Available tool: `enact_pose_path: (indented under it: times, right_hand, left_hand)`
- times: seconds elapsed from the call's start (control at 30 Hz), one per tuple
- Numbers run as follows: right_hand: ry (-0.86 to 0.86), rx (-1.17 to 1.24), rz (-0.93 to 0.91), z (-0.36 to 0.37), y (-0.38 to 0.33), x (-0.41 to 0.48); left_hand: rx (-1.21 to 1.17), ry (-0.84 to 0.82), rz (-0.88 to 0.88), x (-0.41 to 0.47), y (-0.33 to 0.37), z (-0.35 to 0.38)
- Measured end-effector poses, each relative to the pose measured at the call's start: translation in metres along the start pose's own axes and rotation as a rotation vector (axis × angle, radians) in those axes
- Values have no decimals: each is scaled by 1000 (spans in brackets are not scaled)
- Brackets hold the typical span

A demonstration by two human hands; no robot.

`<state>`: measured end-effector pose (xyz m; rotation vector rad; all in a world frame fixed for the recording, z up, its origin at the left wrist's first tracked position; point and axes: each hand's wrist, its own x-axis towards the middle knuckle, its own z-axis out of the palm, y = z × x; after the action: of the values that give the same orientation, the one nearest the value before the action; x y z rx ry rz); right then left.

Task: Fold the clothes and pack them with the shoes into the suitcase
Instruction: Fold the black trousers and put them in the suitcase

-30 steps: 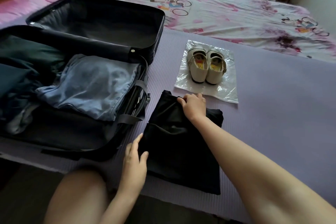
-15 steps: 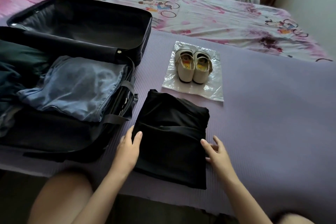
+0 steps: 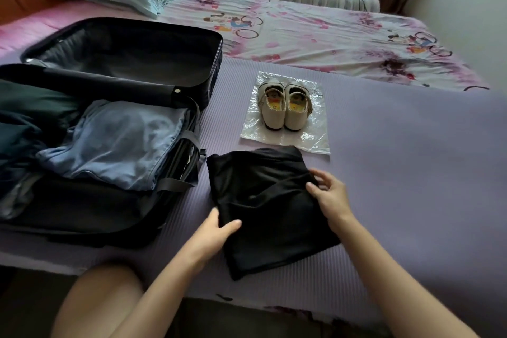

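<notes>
Head view: folded black garment (image 3: 263, 208) at 6 o'clock. Left hand (image 3: 211, 230) and right hand (image 3: 329, 195) pinch its side edges (fingers probably tucked under) to lift it flat. Suitcase (image 3: 214, 63) lies open at 9 o'clock. Shoes (image 3: 285, 110) sit at 12 on a plastic sheet (image 3: 315, 143), sparing the bedding.
</notes>
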<state>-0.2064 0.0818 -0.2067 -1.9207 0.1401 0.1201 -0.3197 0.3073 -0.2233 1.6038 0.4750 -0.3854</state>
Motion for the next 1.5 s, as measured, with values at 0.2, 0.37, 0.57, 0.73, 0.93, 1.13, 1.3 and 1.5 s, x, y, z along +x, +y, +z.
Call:
enact_pose_path:
  times: [0.2, 0.37, 0.57, 0.73, 0.93, 1.13, 1.3, 1.5]
  right_hand:
    - [-29, -175, -1, -23, -10, 36]
    - [111, -119, 189, -35, 38, -2]
    - [163, -24, 271, -42, 57, -9]
    - [153, -30, 216, -35, 68, -5]
    - [230, 21, 117, -42, 50, 5]
    - [218, -24, 120, -46, 38, 28]
    - [165, 182, 236, -44, 38, -3]
    - [25, 374, 260, -32, 43, -68]
  left_hand:
    - [286, 141, 59, -7, 37, -4]
    - [591, 522, 580, 32, 88, -2]
    - [901, 246, 486, 129, 128, 55]
    - [982, 188, 349, 164, 120, 74]
    - [850, 453, 332, 167, 110, 63]
    - [648, 564, -6, 173, 101, 19]
    - [532, 426, 14, 171, 96, 14]
    - [615, 58, 81, 114, 94, 11]
